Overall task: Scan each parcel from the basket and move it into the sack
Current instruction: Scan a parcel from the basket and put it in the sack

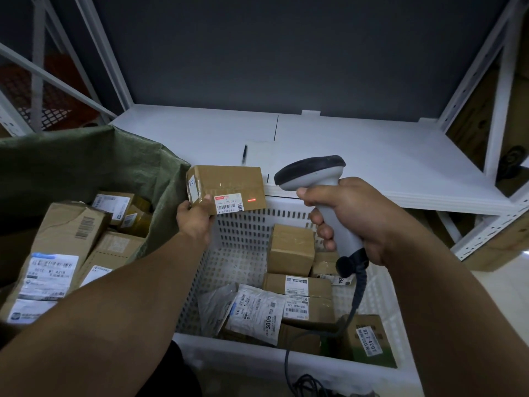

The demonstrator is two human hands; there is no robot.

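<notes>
The person is standing over a white basket (243, 253) with a green sack (86, 164) just to its left. The left hand (194, 217) is holding a small brown box (229, 187) up over the basket's far left corner, right beside the sack's rim, fingers wrapped under its near edge and thumb pressing on the side by the white label (229, 202). The right hand (352, 213) is gripping a grey scanner (315, 179) tightly by its handle, the index finger curling round the front where a trigger would be, though I cannot quite see whether it is being pressed. The scanner's dark head is pointing left at the box, and a short red line (251, 200) is glowing on the cardboard just right of the label, not across the barcode itself. The scanner's coiled cable (359, 285) is hanging down from the handle into the basket.

Inside the basket, several more parcels are lying: brown boxes (290, 249) stacked toward the right and a couple of grey plastic mailers (257, 313) near the front. The sack is already holding a number of boxes (65, 230) with printed labels. Beyond the basket, a pen (245, 154) is lying on a white shelf (372, 156), well apart from both hands.
</notes>
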